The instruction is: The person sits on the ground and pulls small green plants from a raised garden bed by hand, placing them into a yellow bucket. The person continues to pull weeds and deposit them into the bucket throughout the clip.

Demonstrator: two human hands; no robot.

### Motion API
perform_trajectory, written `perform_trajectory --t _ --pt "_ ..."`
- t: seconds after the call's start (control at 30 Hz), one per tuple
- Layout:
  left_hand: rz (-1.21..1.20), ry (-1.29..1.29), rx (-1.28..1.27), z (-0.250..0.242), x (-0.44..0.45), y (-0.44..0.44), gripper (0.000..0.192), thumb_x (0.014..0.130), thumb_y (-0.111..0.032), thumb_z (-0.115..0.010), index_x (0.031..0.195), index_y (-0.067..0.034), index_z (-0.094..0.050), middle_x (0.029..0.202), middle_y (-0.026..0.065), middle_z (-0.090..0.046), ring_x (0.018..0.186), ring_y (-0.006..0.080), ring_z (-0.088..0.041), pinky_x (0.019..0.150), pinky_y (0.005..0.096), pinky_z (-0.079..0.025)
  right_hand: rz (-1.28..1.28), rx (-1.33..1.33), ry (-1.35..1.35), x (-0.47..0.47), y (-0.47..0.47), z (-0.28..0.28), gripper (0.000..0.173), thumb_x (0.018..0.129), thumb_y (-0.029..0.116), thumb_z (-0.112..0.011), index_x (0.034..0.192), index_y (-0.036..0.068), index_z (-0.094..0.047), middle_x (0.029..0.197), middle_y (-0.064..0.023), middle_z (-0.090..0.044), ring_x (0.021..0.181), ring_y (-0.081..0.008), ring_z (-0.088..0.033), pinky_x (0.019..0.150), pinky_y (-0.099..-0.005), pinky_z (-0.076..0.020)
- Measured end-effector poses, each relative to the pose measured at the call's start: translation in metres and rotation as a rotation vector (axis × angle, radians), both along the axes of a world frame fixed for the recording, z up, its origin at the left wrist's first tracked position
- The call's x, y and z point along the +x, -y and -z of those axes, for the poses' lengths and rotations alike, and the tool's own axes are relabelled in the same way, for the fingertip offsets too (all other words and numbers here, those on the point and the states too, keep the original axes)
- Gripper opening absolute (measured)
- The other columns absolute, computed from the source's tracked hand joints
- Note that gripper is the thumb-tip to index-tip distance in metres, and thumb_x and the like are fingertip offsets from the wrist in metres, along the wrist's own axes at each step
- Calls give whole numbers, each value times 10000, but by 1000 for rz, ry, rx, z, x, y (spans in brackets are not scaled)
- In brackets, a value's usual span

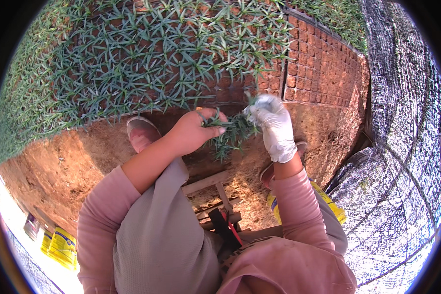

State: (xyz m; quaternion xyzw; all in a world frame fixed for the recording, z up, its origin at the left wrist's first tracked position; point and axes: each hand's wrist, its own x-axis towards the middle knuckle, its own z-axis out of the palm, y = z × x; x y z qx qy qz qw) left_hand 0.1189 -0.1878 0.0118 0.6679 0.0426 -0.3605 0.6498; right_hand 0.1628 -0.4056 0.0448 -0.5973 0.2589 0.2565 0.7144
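Note:
My bare left hand (202, 128) holds green leafy seedlings between thumb and fingers. Facing it, my right hand (273, 123), in a thin white glove, grips a small seedling at its fingertips. A loose bunch of seedlings (233, 134) hangs between the two hands; which hand carries most of it, I cannot tell. Just beyond my hands lie cell trays filled with brown soil. Rows of seedlings (143, 55) stand in most of the nearer trays, while the tray at the right (316, 66) shows bare soil plugs. The roots of the held plants are hidden.
My shoes (143, 132) rest on brown ground (84, 172) at the trays' near edge. Black shade netting (400, 110) lines the right side. Below me is a wooden frame (205, 183). Yellow containers are at the lower left (62, 248) and beside my right leg (329, 204).

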Motion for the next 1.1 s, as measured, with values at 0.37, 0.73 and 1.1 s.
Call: perform_trajectory --t 0.37,0.73,1.1 --pt "-57 -450 -304 -19 8 -3 316 891 -126 -679 1187 -54 -597 1001 6 -667 880 76 -583 773 249 -453 220 -291 432 52 41 57 169 840 -76 -663 968 33 -648 913 -36 -679 730 -82 -602 650 -216 -497" --pt "-76 -491 -419 -14 4 -11 573 865 -6 -616 1405 -79 -438 1094 14 -664 872 45 -530 733 214 -442 -370 -1216 671 67 14 47 343 749 5 -721 1083 60 -664 868 -72 -656 644 -130 -547 656 -263 -490" --pt "-85 -199 -320 -1 -8 -3 738 889 74 -520 1524 -187 -250 1137 13 -614 839 73 -539 703 233 -457 -628 -273 248 -21 -27 5 269 764 59 -769 1003 43 -646 1095 -57 -586 862 -128 -573 750 -259 -477"
